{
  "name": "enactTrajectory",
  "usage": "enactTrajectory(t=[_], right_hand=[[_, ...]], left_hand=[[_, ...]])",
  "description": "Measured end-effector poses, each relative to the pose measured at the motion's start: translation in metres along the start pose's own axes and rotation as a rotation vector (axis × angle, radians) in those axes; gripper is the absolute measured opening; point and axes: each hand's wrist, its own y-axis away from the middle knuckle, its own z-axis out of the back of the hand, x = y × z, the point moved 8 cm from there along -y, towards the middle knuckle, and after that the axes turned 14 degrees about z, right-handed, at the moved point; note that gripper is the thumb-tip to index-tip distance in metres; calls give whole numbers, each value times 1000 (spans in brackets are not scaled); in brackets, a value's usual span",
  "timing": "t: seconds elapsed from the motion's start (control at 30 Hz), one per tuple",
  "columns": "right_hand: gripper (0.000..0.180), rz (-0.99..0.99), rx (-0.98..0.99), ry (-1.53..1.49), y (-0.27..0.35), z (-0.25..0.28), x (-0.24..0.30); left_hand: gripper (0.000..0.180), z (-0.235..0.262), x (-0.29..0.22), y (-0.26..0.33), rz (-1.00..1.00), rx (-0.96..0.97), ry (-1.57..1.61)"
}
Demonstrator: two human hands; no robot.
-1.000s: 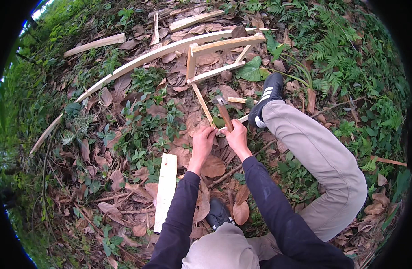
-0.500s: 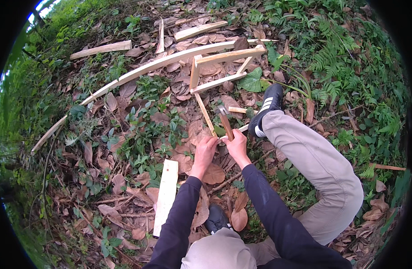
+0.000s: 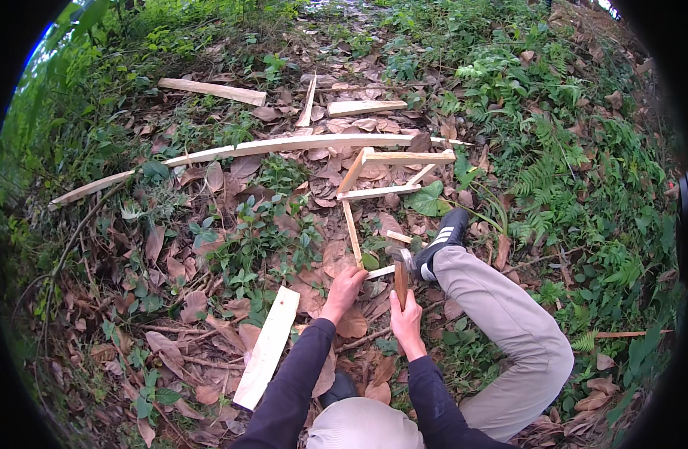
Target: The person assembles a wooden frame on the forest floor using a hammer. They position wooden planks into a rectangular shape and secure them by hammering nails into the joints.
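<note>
A wooden frame of pale slats [image 3: 374, 192] lies on the leaf litter ahead of me, one slat [image 3: 352, 233] running back toward me. Where that slat meets a short cross slat [image 3: 381, 272], my left hand [image 3: 344, 293] is closed at the corner, fingertips pinched on the wood; anything small between them is hidden. My right hand [image 3: 408, 320] is wrapped around the wooden handle of a hammer [image 3: 401, 286]. The hammer stands head up, just right of the corner and apart from my left hand, its metal head near my shoe.
A pale board [image 3: 268, 350] lies left of my left forearm. Beyond the frame stretches a long curved strip [image 3: 262, 147], with loose wood pieces [image 3: 213, 91] behind it. My black shoe [image 3: 443, 243] is planted right of the frame; ferns [image 3: 550, 161] grow farther right.
My right hand has moved right, away from my left hand, carrying the hammer. My left hand stays at the corner. The view has tilted upward, showing more ground ahead.
</note>
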Motion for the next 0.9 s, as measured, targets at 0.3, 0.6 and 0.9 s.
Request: enactTrajectory(t=[0.3,0.6,0.9], right_hand=[[38,54,155,177,30,-2,14],[37,148,137,214,29,-5,19],[34,126,123,201,22,-3,23]], left_hand=[[23,1,8,2,14,5,23],[23,1,5,3,11,-4,54],[27,-1,13,-1,9,3,47]])
